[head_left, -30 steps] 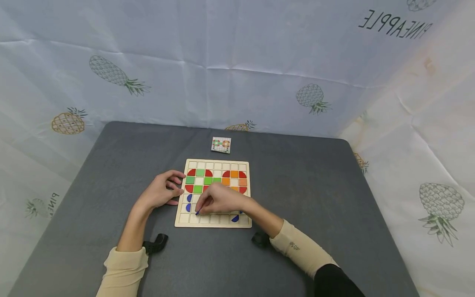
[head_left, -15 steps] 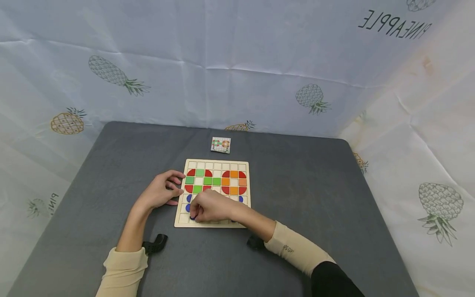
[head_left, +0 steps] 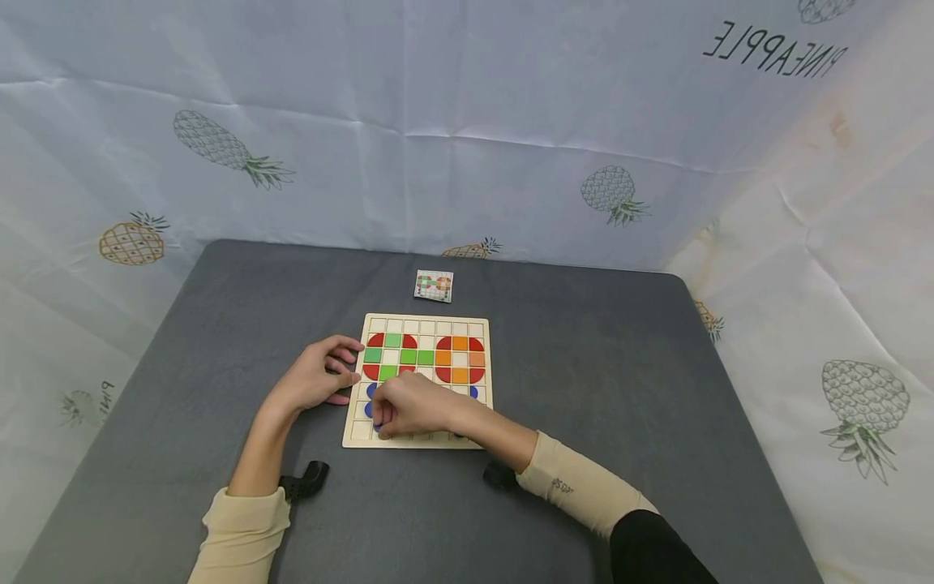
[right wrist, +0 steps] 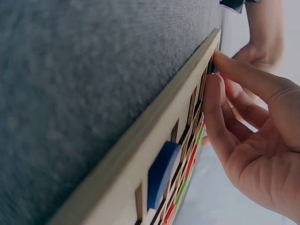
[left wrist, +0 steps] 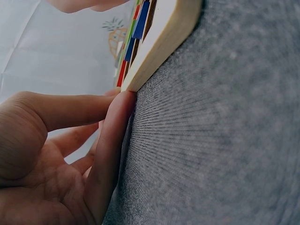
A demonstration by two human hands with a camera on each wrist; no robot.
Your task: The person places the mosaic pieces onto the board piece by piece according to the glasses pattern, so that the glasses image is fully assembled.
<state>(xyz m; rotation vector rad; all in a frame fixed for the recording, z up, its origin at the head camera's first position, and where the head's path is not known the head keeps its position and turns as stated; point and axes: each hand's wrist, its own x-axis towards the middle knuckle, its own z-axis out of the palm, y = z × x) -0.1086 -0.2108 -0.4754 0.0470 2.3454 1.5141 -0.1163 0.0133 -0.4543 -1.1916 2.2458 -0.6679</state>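
A wooden grid board [head_left: 426, 325] lies on the table, with red, green and orange pieces set in its upper rows. Blue rounded pieces [head_left: 371, 391] show at its lower left. My right hand [head_left: 414, 405] is over the lower left cells and pinches a small blue piece [right wrist: 212, 69] between thumb and finger; the fingers hide most of it. My left hand [head_left: 315, 375] rests beside the board, its fingertips touching the left edge. In the right wrist view another blue piece [right wrist: 161, 174] lies askew near the board's front edge.
A small pattern card [head_left: 434, 285] lies behind the board on the dark grey table [head_left: 584, 365]. A pineapple-print cloth [head_left: 511, 105] hangs behind and at the sides. Each wrist carries a black camera mount.
My right hand has moved slightly left and toward the front of the board with the blue piece, then nearly stopped at the lower left cells. The left hand stays in place.
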